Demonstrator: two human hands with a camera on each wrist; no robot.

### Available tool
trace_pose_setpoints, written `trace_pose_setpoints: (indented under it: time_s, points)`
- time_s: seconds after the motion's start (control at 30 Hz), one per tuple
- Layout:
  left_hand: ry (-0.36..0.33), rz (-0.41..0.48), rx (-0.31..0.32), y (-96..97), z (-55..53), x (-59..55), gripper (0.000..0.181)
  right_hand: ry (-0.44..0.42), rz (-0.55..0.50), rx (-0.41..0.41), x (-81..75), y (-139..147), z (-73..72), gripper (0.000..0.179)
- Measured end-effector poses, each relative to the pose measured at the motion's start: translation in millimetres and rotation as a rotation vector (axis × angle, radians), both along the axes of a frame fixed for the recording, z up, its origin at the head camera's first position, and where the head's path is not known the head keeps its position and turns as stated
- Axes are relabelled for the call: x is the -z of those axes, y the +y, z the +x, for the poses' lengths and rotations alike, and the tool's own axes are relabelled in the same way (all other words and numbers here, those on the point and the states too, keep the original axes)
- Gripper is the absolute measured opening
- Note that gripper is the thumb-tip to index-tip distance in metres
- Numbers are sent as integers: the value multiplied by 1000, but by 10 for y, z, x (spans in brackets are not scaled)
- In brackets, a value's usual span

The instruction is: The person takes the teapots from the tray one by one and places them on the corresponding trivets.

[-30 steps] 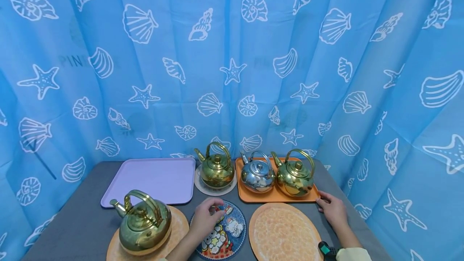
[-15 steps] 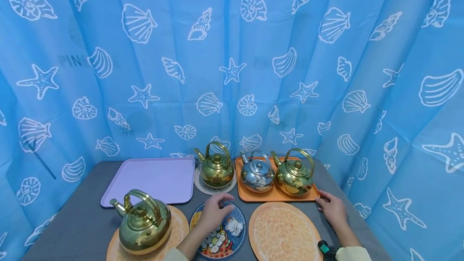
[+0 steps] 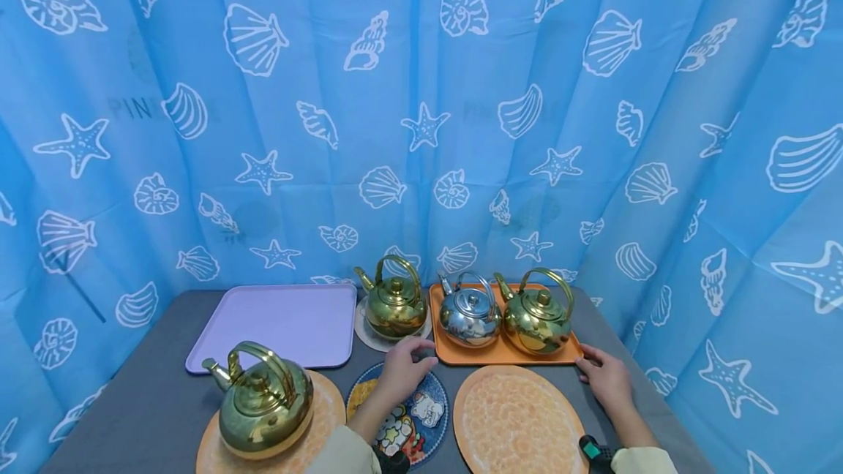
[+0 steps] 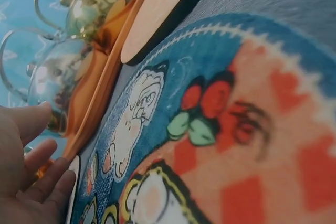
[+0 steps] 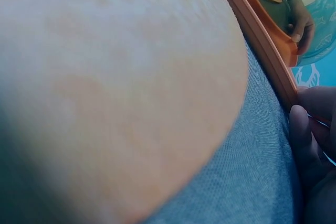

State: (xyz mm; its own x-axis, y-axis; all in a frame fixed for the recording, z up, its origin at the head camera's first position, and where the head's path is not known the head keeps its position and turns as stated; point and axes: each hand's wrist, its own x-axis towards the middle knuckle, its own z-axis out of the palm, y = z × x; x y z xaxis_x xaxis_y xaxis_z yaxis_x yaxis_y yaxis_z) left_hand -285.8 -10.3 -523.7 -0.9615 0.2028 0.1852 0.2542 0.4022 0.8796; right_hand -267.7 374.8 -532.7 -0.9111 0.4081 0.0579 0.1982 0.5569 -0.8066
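An orange tray [image 3: 500, 359] at the back right bears a silver kettle [image 3: 470, 317] and a gold kettle [image 3: 538, 320], side by side. My right hand [image 3: 606, 379] pinches the tray's front right corner; in the right wrist view, thumb and finger meet at the tray rim [image 5: 262, 45]. My left hand [image 3: 405, 370] hovers over the cartoon placemat [image 3: 431, 437], by the tray's front left corner. In the left wrist view, its fingers [image 4: 60, 190] are spread and loosely bent, with nothing held.
Another gold kettle [image 3: 395, 306] stands on a pale round mat [image 3: 369, 337] left of the tray. A larger gold kettle [image 3: 263, 404] sits on a round tan mat [image 3: 329, 404] at front left. A purple tray [image 3: 283, 324] lies behind it. Another tan mat [image 3: 520, 415] lies front right.
My left hand has moved forward and right, from over the cartoon placemat toward the orange tray's left corner. The right hand has stayed at the tray's right corner, and the kettles have not moved.
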Motion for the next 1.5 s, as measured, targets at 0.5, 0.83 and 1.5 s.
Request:
trace_pose_setpoints:
  time_s: [0.5, 0.83, 1.5]
  points:
    - [46, -63, -53, 192, -142, 72, 29, 1, 11, 17, -13, 12, 11, 40]
    - [25, -179, -102, 265, -206, 113, 32, 2, 17, 22, -10, -3, 10, 39]
    - [26, -228, -209, 329, -145, 99, 36, 26, 24, 6, -11, -28, 20, 39]
